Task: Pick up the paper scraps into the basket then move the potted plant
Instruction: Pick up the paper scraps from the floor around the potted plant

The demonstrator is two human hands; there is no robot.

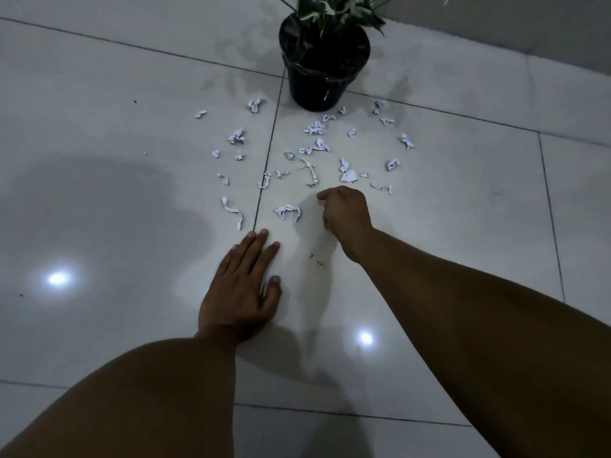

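From the head camera, we are kneeling over a tiled floor [99,94] with most of the job seemingly ahead of us. The paper scraps [310,150] are lying scattered between our hands and the potted plant [325,61], which is standing by the wall. No basket is showing. Our left hand [243,289] is resting flat on the tile, fingers [261,246] straight. Our right hand [345,209] is hovering curled just beside one scrap [288,211]; we cannot tell whether it is pinching anything. The plant move is waiting.
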